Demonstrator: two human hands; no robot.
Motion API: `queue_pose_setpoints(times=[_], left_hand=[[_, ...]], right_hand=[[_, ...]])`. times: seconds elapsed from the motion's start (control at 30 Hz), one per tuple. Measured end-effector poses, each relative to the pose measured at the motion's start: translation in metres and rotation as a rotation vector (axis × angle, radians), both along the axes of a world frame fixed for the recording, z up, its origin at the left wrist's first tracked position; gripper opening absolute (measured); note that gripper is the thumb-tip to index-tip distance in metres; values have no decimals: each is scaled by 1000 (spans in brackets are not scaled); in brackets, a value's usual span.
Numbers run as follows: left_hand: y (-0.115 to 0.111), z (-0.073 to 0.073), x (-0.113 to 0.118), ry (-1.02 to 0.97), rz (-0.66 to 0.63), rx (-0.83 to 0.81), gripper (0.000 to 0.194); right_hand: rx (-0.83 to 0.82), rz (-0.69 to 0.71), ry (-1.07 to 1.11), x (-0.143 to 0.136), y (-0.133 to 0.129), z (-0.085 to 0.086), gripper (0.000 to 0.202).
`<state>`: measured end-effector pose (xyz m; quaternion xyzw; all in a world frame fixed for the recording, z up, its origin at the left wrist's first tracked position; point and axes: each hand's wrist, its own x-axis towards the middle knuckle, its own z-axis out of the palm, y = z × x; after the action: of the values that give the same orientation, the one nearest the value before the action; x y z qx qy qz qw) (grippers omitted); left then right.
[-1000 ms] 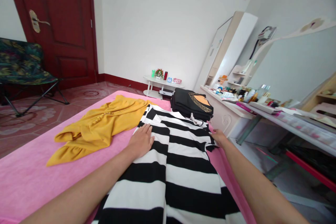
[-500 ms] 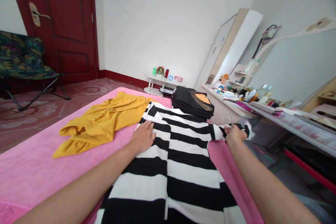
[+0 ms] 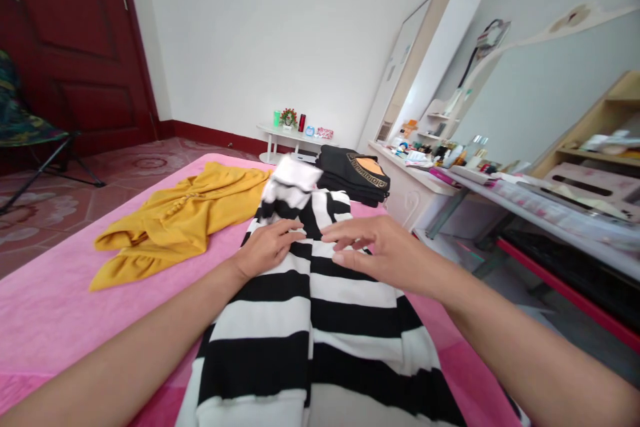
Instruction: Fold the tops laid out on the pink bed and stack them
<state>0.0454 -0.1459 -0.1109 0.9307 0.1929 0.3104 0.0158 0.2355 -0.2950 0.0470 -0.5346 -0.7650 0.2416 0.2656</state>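
Gently does it: the black-and-white striped garment (image 3: 263, 317) lies lengthwise on the pink bedding (image 3: 55, 320), your left hand (image 3: 263, 250) resting loosely open on it, your right hand (image 3: 400, 253) open just above. Light, even pressure should settle the bunched far end without dragging the layers.

Broad black and white stripes cross the long garment (image 3: 280, 317). Pink covers the bed (image 3: 50, 320), deepening to magenta patches along its near edge. Toward the bed's left edge, the ruffled garment (image 3: 183, 230) is plain mustard yellow. By the far right corner, the folded stack (image 3: 333, 167) is black, its top piece showing a gold geometric band around an orange area. The door (image 3: 75, 27) is dark red; the chair (image 3: 30, 128) has a dark green leafy print.
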Motion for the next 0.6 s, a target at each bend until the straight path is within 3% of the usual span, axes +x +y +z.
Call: queue_pose_setpoints(times=[0.1, 0.2, 0.27, 0.33, 0.43, 0.6], left_hand=[[0, 3, 3, -27, 66, 43, 42], [4, 0, 7, -41, 208, 31, 43], [8, -4, 9, -25, 297, -2, 48], [11, -9, 11, 6, 374, -49, 51], [14, -10, 14, 82, 451, -95, 45], [21, 12, 23, 278, 364, -61, 33]], right_hand=[[78, -269, -142, 44, -27, -42, 36], [-7, -540, -304, 98, -46, -87, 60], [-155, -605, -305, 118, -62, -112, 66], [-224, -569, -218, 122, -79, -128, 64], [-177, -533, -54, 106, -97, -132, 61], [-165, -498, 251, 70, -94, -99, 62]])
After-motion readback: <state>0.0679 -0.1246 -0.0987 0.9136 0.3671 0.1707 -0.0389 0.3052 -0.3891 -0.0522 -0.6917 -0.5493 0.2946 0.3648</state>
